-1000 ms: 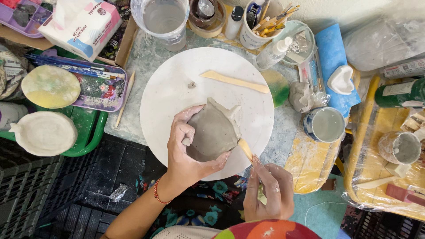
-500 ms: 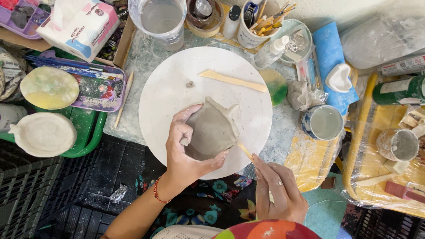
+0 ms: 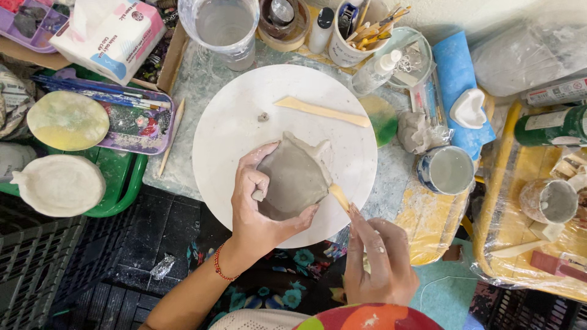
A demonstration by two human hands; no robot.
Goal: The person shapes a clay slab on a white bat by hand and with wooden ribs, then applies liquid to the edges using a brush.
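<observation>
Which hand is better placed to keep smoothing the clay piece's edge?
Right, probably. The right hand already holds the wooden tool, whose tip touches the clay piece at its right edge. The left hand is wrapped around the piece's near-left side, steadying it over the round white board.

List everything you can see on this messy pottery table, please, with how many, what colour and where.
Clay piece: one, grey, on the round board.
Round board: one, white, centre.
Flat wooden stick: one, pale, on the board's far side.
Water cup: one, clear, top centre.
Brush pot: one, white, top, full of tools.
Tissue pack: one, white and pink, top left.
Paint tray: one, purple, left.
Mug: one, blue and white, right.
Left hand: cradles the clay piece.
Right hand: holds a wooden tool against the clay.
</observation>
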